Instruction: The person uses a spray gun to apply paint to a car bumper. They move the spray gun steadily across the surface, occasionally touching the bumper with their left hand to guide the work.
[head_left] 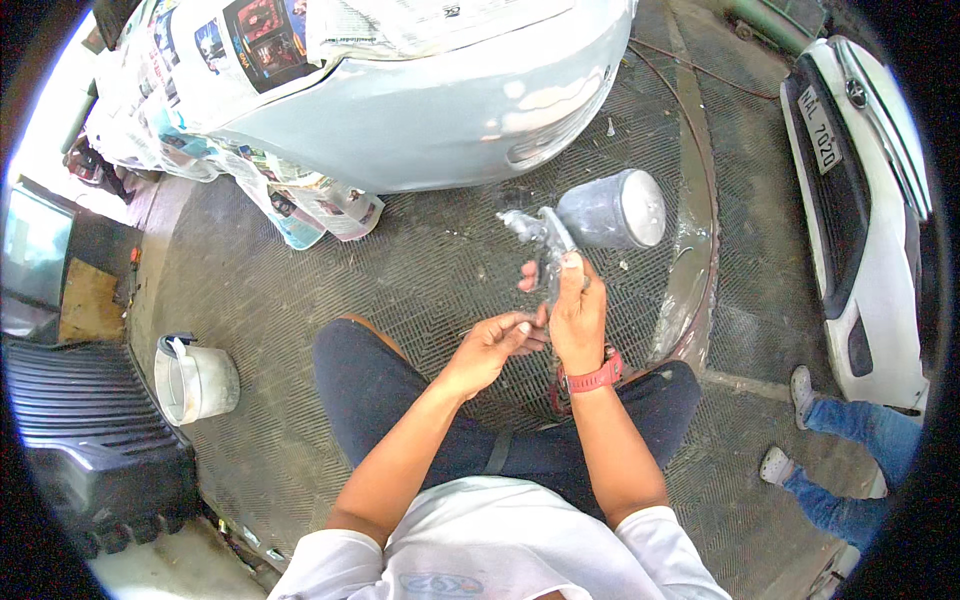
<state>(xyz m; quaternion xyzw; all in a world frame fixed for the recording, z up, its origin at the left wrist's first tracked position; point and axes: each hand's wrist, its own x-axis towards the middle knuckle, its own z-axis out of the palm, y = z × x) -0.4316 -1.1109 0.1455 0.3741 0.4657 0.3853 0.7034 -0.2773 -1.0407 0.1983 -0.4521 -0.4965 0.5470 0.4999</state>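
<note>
Near the grey panel [430,130], newspaper [342,208] masking fitted and coating apparently underway, right hand [578,318] grips spray gun [592,212]; left hand [488,350] grip and remaining coats indeterminate.

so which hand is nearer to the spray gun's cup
Right. The right hand grips the spray gun, just below the cup in the picture; the left hand is lower and farther left, its fingers near the gun's lower end.
</note>
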